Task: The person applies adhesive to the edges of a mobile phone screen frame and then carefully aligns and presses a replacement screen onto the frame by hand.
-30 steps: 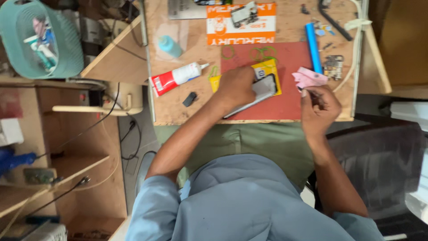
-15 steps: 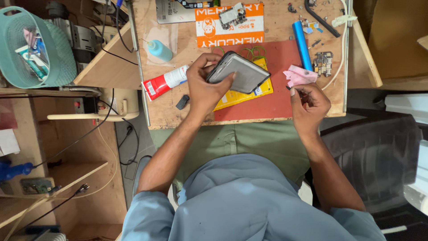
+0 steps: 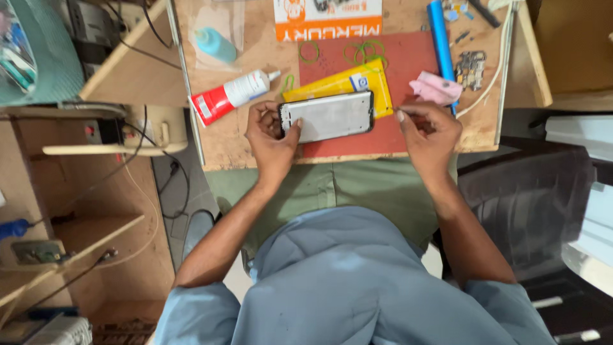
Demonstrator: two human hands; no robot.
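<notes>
Left hand (image 3: 271, 134) grips phone (image 3: 329, 116) at its 9 o'clock end; right hand (image 3: 429, 133), at 3 o'clock, pinches something unidentifiable.

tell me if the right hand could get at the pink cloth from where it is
Probably yes: the right hand sits just below the pink cloth, with only bare red mat between them. The left hand holds the phone.

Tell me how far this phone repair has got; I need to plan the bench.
Looks done: the phone is opened, a bare grey inner face up, and a circuit board lies apart by the blue tube. In hand: the left hand grips the phone's end on the red mat; the right hand pinches something small. Seemingly left: refitting the board and closing up; the glue tube lies untouched.
</notes>
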